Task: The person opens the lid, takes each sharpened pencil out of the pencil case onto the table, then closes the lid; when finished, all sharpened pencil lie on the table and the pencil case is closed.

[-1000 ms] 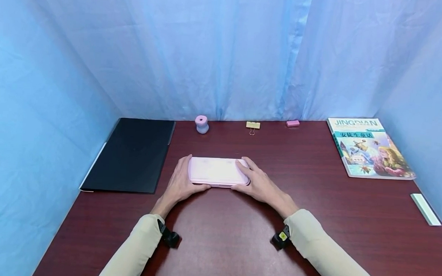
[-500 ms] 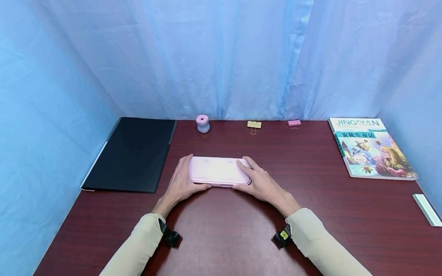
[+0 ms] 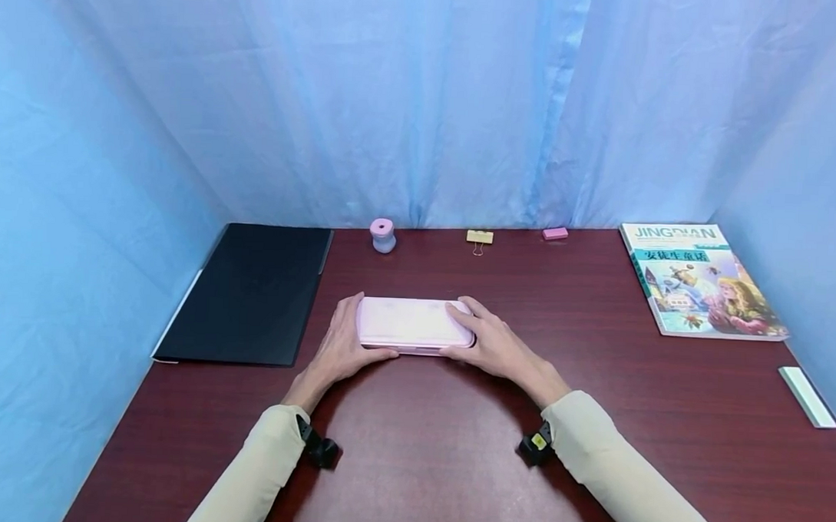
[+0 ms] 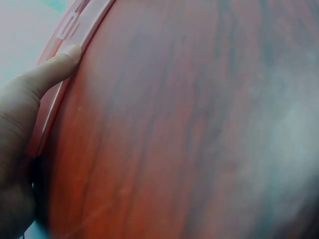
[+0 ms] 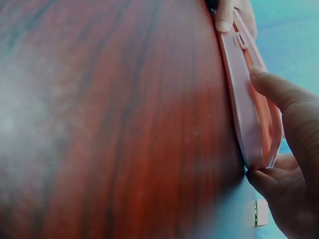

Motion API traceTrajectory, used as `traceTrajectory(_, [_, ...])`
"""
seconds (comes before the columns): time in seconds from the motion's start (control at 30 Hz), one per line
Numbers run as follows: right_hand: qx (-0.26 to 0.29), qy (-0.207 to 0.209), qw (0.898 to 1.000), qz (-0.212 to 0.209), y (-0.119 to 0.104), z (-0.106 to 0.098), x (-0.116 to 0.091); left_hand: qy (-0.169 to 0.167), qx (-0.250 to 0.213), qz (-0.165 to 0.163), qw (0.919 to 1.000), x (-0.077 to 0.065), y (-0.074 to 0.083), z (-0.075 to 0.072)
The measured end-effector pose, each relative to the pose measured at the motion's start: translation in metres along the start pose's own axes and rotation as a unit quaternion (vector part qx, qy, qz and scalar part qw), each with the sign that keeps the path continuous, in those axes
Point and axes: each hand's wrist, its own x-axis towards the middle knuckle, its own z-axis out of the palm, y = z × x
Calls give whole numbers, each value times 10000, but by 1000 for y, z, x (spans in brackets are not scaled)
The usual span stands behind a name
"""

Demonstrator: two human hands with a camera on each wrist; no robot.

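A flat pink pencil case (image 3: 412,322) with rounded ends lies crosswise on the dark red table. My left hand (image 3: 339,350) grips its left end, thumb along the front side. At the other end my right hand (image 3: 496,350) holds the case, one finger over the top and the thumb at the front. In the right wrist view, that thumb (image 5: 279,90) rests at the seam between lid and base, where an orange-pink band shows. A small latch (image 5: 241,40) sits mid-front, between both thumbs. The far side of the case is hidden.
A black folder (image 3: 247,293) lies left. Along the back stand a pink and blue spool-shaped item (image 3: 383,235), a yellow binder clip (image 3: 479,237) and a pink eraser-like block (image 3: 555,233). On the right are a picture book (image 3: 701,282) and a pale green bar (image 3: 807,397).
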Motion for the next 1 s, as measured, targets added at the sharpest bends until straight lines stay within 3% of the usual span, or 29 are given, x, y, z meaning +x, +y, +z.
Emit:
traceTrajectory(0.17, [80, -202, 9997, 90, 3, -7, 3, -351, -449, 182, 9982, 2, -5, -7])
traceTrajectory(0.37, [470, -223, 9986, 51, 14, -16, 14, -329, -868, -138, 9956, 1, -8, -11])
traceTrajectory(0.53, [1188, 172, 9887, 896, 20, -16, 29, -156, -999, -58, 9949, 1, -10, -11])
traceTrajectory(0.63, [1775, 345, 9704, 1601, 21, -16, 38, -125, -1064, 76, 9942, 2, -11, -10])
traceTrajectory(0.7, [2338, 393, 9516, 1955, 22, -15, 44, -143, -1140, 70, 9933, 3, -12, -10])
traceTrajectory(0.83, [3735, 634, 8891, 2570, 25, -13, 54, -252, -1210, -42, 9923, 2, -13, -12])
traceTrajectory(0.9, [4152, 756, 8613, 2830, 29, -10, 57, -283, -1133, -22, 9932, 2, -13, -13])
traceTrajectory(0.93, [4215, 807, 8534, 2961, 31, -8, 58, -296, -1084, -26, 9937, 2, -12, -13])
traceTrajectory(1.0, [4169, 854, 8473, 3178, 33, -6, 58, -321, -1017, -9, 9943, 3, -12, -13])
